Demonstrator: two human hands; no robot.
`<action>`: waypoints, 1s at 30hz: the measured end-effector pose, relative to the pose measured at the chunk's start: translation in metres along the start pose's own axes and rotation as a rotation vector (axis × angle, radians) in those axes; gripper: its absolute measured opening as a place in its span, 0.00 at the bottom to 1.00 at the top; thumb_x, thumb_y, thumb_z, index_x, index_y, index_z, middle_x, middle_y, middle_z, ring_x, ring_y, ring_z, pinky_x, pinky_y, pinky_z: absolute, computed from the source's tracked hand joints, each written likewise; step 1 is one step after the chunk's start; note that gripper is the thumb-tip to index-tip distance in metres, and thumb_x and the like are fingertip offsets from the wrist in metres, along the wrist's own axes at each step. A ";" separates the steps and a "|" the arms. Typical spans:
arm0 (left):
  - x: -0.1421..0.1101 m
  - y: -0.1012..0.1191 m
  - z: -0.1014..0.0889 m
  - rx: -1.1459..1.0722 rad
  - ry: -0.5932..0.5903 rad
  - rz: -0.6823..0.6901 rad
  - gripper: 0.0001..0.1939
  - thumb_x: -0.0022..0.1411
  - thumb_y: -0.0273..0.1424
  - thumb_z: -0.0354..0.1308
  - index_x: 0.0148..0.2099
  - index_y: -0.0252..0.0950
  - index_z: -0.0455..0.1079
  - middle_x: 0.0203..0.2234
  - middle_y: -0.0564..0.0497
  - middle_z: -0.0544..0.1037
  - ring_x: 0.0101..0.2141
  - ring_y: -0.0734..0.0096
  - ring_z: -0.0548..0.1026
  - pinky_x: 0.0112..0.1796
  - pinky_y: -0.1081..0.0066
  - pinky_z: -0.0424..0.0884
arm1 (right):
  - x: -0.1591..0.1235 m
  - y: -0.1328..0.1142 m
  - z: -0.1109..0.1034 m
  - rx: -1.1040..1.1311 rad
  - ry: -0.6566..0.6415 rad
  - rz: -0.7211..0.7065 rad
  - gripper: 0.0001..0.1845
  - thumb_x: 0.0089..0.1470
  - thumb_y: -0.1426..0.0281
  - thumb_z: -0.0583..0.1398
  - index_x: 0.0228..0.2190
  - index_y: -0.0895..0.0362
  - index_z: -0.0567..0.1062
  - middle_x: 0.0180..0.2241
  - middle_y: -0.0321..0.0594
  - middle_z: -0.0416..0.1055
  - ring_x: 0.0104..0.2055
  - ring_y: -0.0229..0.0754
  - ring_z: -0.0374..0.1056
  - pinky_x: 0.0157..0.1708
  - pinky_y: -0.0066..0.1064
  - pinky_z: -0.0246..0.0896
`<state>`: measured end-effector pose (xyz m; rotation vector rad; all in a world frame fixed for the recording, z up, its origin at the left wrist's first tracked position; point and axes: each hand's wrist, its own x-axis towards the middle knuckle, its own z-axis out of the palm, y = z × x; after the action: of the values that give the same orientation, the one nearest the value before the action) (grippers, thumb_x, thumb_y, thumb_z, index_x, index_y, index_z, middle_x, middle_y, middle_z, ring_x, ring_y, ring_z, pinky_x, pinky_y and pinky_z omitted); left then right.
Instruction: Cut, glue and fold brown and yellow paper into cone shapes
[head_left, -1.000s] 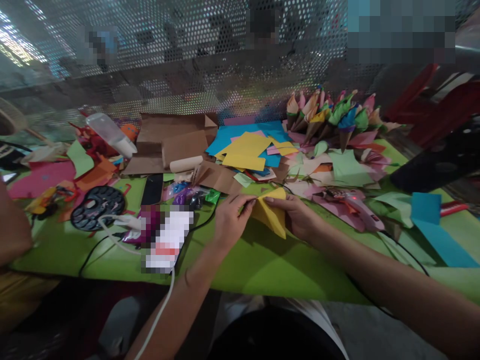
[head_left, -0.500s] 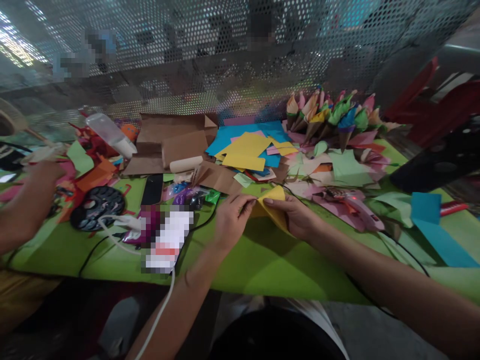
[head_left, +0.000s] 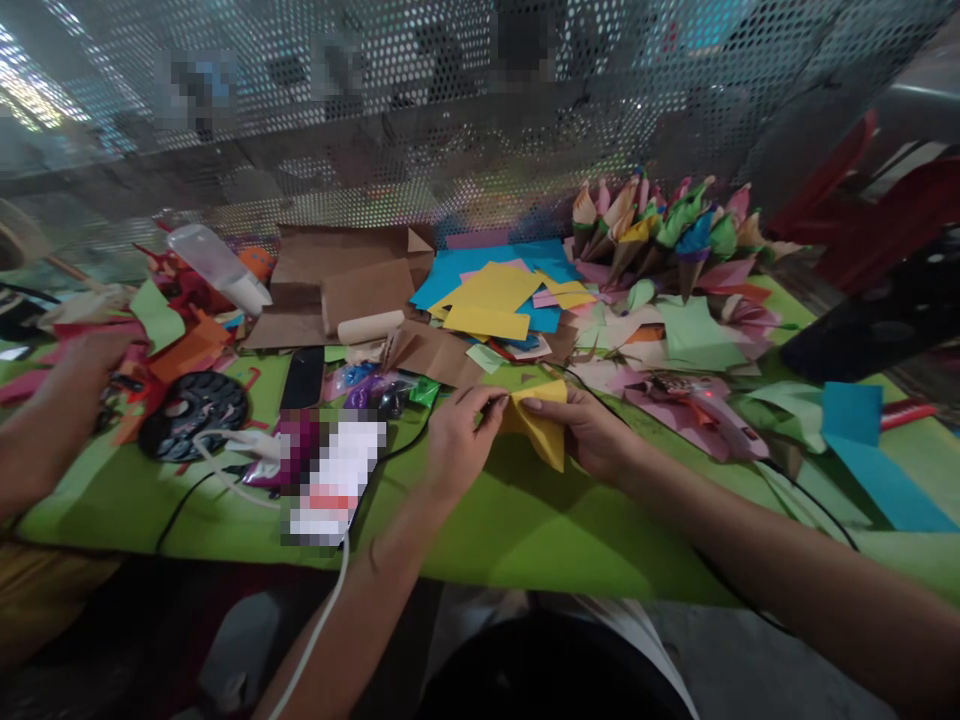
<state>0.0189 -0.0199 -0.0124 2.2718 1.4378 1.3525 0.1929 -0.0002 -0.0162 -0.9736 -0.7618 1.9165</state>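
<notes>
Between my hands, above the green tabletop, is a small piece of yellow paper (head_left: pixel 546 430), bent into a partly rolled shape. My left hand (head_left: pixel 466 432) pinches its left tip between thumb and fingers. My right hand (head_left: pixel 592 428) grips the paper's right side, the thumb lying across the front and the other fingers mostly behind it. A stack of yellow and blue paper sheets (head_left: pixel 491 290) lies just beyond my hands. To the right of my right hand, a pink glue gun (head_left: pixel 724 420) rests on pink paper.
Paper cones with coloured swirled tops (head_left: pixel 660 230) stand at the back right. Brown paper (head_left: pixel 367 285), a dark phone (head_left: pixel 303 378), a black paint palette (head_left: pixel 193 415) and a cabled white phone (head_left: pixel 337 480) lie to the left. Another person's arm (head_left: pixel 64 420) reaches in at far left.
The yellow paper has turned in my fingers, and its lower edge now hangs to a point. My hands stay nearly in place. The other person's arm has shifted slightly.
</notes>
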 end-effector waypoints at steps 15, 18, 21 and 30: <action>0.000 0.002 0.001 -0.059 0.005 -0.070 0.06 0.66 0.27 0.56 0.41 0.38 0.75 0.34 0.48 0.82 0.34 0.68 0.79 0.36 0.71 0.74 | -0.001 -0.001 0.004 -0.024 -0.003 -0.046 0.21 0.26 0.64 0.78 0.26 0.56 0.82 0.28 0.37 0.80 0.29 0.39 0.71 0.32 0.30 0.65; 0.001 0.002 0.001 -0.094 0.013 -0.087 0.05 0.66 0.26 0.57 0.41 0.37 0.75 0.34 0.48 0.82 0.34 0.68 0.79 0.36 0.71 0.74 | -0.001 -0.002 0.006 -0.032 0.014 -0.036 0.21 0.24 0.65 0.78 0.26 0.56 0.82 0.29 0.37 0.81 0.29 0.39 0.70 0.32 0.30 0.65; 0.001 0.003 0.000 -0.171 -0.017 -0.090 0.06 0.66 0.25 0.57 0.42 0.38 0.75 0.35 0.49 0.82 0.36 0.69 0.80 0.38 0.71 0.76 | -0.002 -0.003 0.005 -0.045 0.040 -0.035 0.21 0.23 0.66 0.78 0.25 0.56 0.82 0.28 0.37 0.80 0.28 0.38 0.69 0.31 0.29 0.64; 0.000 0.001 0.001 -0.148 -0.009 -0.033 0.07 0.65 0.24 0.58 0.41 0.39 0.77 0.35 0.49 0.83 0.37 0.66 0.81 0.40 0.68 0.77 | 0.001 -0.002 0.001 -0.046 0.068 -0.089 0.21 0.28 0.60 0.78 0.24 0.56 0.79 0.26 0.38 0.78 0.28 0.41 0.70 0.30 0.30 0.64</action>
<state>0.0201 -0.0200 -0.0122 2.1496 1.3190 1.3881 0.1929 0.0012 -0.0143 -1.0113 -0.7990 1.7873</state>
